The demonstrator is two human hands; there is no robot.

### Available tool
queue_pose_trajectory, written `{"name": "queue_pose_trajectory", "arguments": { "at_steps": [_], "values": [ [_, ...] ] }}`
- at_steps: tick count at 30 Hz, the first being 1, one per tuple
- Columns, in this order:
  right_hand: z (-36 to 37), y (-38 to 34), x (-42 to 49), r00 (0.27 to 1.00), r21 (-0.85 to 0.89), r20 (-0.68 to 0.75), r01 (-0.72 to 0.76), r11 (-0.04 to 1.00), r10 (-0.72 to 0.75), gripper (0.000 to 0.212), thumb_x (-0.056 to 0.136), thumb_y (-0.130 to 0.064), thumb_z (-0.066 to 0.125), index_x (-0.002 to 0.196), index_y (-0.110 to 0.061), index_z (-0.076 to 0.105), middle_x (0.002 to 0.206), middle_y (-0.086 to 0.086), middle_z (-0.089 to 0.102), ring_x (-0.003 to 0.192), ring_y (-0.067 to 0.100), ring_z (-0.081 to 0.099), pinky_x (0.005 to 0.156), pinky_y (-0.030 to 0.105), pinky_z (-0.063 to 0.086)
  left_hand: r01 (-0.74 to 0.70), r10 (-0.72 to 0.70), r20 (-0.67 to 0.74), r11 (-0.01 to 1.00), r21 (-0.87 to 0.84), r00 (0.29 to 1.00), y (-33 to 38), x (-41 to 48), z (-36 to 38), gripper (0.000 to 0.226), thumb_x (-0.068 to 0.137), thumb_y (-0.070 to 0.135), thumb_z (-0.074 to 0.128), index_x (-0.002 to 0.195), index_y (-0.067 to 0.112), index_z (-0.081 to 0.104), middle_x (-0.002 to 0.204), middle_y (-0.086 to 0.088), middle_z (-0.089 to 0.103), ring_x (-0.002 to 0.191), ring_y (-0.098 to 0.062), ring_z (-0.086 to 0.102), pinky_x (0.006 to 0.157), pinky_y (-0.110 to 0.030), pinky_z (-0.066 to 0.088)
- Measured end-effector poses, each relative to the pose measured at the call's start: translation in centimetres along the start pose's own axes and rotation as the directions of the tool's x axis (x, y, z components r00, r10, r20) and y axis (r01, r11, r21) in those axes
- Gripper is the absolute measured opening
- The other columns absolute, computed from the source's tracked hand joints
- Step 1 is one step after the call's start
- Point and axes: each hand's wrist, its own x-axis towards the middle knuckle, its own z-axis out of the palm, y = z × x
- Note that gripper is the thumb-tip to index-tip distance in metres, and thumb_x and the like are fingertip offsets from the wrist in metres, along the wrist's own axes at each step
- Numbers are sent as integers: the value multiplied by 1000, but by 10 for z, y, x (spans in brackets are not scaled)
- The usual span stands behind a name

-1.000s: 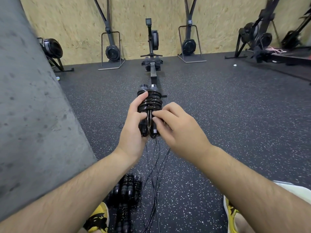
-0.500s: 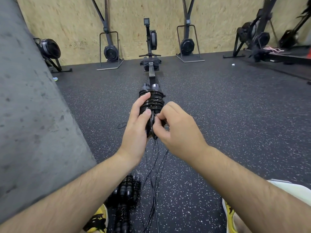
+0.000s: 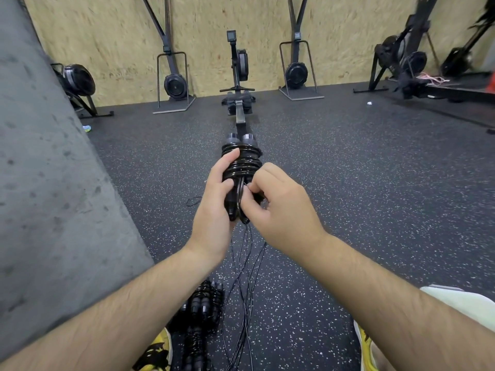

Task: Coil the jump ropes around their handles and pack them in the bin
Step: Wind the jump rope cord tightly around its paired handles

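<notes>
Black cord is coiled round the paired jump rope handles (image 3: 241, 162) that your left hand (image 3: 214, 207) grips in front of you; your right hand (image 3: 278, 207) pinches the cord at their lower end, above loose ropes (image 3: 241, 303) on the floor.

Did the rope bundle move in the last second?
No. The bundle still has its top at the near end of the rower's rail, as before.

Hands: left hand (image 3: 214, 212) and right hand (image 3: 284, 210), bare | Forearms: left forearm (image 3: 134, 303) and right forearm (image 3: 388, 290), uncovered, dark-haired | Feet: left shoe (image 3: 158, 352) and right shoe (image 3: 365, 346), yellow with black markings | Right leg: pale white garment (image 3: 460, 303)
</notes>
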Motion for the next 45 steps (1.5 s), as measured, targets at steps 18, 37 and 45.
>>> {"name": "queue_pose_trajectory", "arguments": {
  "at_steps": [18, 37, 45],
  "values": [
    [-7, 10, 5, 989, 127, 110, -110, 986, 97, 23, 93, -18, 66, 76, -12, 51, 76, -9, 43, 63, 2, 40, 61, 25, 35, -44, 46, -33, 995, 84, 998, -2, 1, 4, 43, 98, 23, 35, 128, 39, 61, 136, -3, 63, 127, -26, 58, 105, -50, 45],
    [-4, 3, 5, 987, 86, 30, -158, 984, 156, 28, 90, -21, 65, 73, -14, 44, 70, -9, 40, 62, 11, 37, 58, 28, 35, -87, 95, -38, 983, 162, 995, -4, -3, 8, 29, 108, 14, 38, 107, 42, 46, 78, 10, 65, 71, -7, 57, 64, -23, 48],
    [-1, 6, 6, 983, 62, -38, -175, 983, 178, 31, 89, -17, 65, 69, -16, 41, 68, -8, 40, 63, 11, 37, 58, 29, 34, -65, 74, -49, 984, 166, 996, -12, -4, 10, 30, 108, 16, 39, 108, 44, 48, 94, 0, 63, 80, -9, 58, 77, -33, 46]
  ]
}}
